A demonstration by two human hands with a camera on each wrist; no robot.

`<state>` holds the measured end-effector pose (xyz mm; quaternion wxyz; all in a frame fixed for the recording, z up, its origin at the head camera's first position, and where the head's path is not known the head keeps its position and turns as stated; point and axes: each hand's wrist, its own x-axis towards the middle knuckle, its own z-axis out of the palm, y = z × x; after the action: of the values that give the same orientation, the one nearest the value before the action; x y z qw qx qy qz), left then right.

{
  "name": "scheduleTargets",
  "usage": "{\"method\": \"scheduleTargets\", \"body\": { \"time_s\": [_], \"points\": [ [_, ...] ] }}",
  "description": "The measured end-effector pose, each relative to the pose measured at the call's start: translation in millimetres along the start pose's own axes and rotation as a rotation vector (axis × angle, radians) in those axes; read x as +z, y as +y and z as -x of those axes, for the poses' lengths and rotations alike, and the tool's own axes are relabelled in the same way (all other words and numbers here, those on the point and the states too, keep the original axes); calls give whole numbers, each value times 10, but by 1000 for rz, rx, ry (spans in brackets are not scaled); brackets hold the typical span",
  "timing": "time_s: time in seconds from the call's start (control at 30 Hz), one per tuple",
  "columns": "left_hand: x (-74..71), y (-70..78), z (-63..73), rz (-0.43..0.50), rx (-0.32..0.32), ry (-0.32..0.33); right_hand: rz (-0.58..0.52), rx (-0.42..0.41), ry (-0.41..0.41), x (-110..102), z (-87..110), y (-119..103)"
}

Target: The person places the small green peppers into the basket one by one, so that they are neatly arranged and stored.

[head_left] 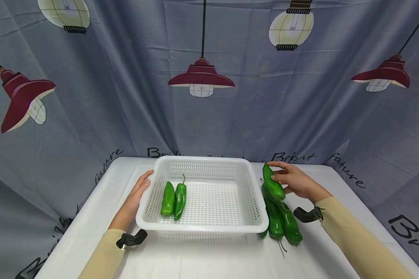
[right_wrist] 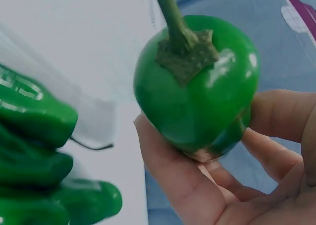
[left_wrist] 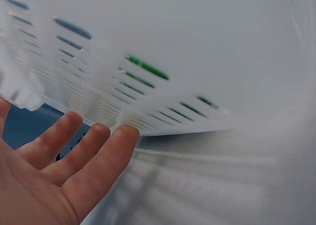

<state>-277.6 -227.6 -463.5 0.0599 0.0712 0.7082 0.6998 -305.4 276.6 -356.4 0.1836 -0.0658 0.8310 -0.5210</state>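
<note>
A white slotted plastic basket (head_left: 209, 228) stands mid-table with two green peppers (head_left: 168, 199) lying in its left half. My left hand (head_left: 134, 197) is at the basket's left side, fingers fairly straight against or close to the wall; in the left wrist view the hand (left_wrist: 74, 170) lies under the slotted side, and contact is hard to tell. At the right, my right hand (head_left: 296, 180) pinches a green pepper (head_left: 274, 184) between thumb and fingers, above a pile of green peppers (head_left: 287, 223). The right wrist view shows the held pepper's stem end (right_wrist: 187, 57) toward the camera.
The pile lies against the basket's right wall, stems pointing toward the front. A white cloth covers the table (head_left: 195, 259). Behind it hangs a grey-blue curtain (head_left: 209, 120) printed with lamps. Black straps (head_left: 307, 215) are on both wrists.
</note>
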Motion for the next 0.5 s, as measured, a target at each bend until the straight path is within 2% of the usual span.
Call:
{"method": "scheduleTargets", "body": {
  "time_s": [0.5],
  "points": [
    [-13,14,8,4,-2,6,12,-51,-58,299,-142,-362]
  ]
}}
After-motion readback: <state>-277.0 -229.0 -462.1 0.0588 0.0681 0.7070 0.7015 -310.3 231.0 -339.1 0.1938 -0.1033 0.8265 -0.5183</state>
